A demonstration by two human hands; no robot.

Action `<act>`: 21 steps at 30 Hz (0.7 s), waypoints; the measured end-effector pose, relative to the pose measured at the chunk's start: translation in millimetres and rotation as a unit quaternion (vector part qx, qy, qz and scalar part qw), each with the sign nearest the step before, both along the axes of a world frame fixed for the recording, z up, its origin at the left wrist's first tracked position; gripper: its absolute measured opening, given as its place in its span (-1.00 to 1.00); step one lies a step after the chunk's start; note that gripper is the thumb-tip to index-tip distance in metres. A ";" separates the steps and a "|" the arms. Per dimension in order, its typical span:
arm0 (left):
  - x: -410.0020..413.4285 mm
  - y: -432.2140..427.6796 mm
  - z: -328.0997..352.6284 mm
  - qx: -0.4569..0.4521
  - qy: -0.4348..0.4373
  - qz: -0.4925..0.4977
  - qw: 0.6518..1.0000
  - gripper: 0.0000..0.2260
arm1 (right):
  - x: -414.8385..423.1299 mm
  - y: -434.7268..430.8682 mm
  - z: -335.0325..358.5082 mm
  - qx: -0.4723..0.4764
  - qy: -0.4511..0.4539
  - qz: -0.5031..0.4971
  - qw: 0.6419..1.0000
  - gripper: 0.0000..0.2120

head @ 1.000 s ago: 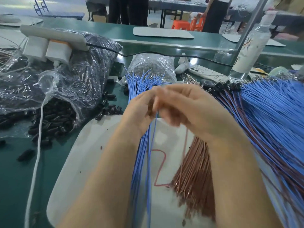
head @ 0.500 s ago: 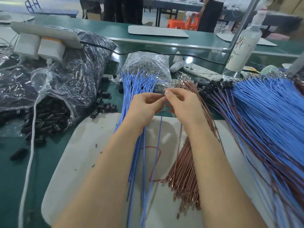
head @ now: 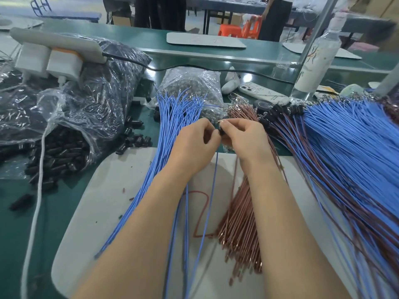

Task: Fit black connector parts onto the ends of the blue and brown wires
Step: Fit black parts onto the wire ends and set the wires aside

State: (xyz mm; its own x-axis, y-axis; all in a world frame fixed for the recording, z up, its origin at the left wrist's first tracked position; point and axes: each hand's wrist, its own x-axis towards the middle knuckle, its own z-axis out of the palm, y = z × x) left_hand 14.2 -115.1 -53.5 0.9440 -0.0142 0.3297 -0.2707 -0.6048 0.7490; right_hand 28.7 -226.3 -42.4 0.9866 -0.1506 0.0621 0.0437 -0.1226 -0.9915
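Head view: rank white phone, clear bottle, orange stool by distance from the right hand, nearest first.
From the right hand:
1. white phone, just behind it on the bench.
2. clear bottle, farther back, to the right.
3. orange stool, on the floor beyond the far table.

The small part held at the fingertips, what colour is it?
Black. The connector part shows best in the head view, the only one here.

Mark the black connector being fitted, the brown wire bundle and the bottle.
black connector (head: pixel 220 131), head view, exposed end
brown wire bundle (head: pixel 239 223), head view, middle
bottle (head: pixel 317 60), head view, label
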 end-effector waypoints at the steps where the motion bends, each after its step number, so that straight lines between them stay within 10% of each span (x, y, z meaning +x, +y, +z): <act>1: -0.1 0.7 0.9 -0.017 -0.001 -0.002 1.000 -0.85 | -0.8 0.3 0.9 0.008 -0.001 0.004 1.000 -0.81; 9: -2.7 -1.5 2.5 -0.030 -0.016 0.018 0.999 -0.76 | -2.0 7.5 -0.9 -0.001 0.003 0.005 1.000 -0.80; 16: -1.0 4.6 10.2 -0.256 0.042 -0.028 0.965 -0.79 | 5.7 -4.9 -6.8 0.061 0.018 -0.050 0.997 -0.84; 21: 4.7 4.6 -4.2 -0.111 0.060 0.024 0.992 -0.80 | 7.0 -10.1 -4.3 0.091 -0.008 -0.065 0.994 -0.86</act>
State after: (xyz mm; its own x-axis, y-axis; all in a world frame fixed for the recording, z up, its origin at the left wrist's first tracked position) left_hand 18.9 -110.4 -57.7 0.9744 0.0921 0.2049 -0.1463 -0.4318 0.8900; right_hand 35.7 -236.4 -46.8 0.9569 -0.2877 0.0386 0.0561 0.0528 -0.9970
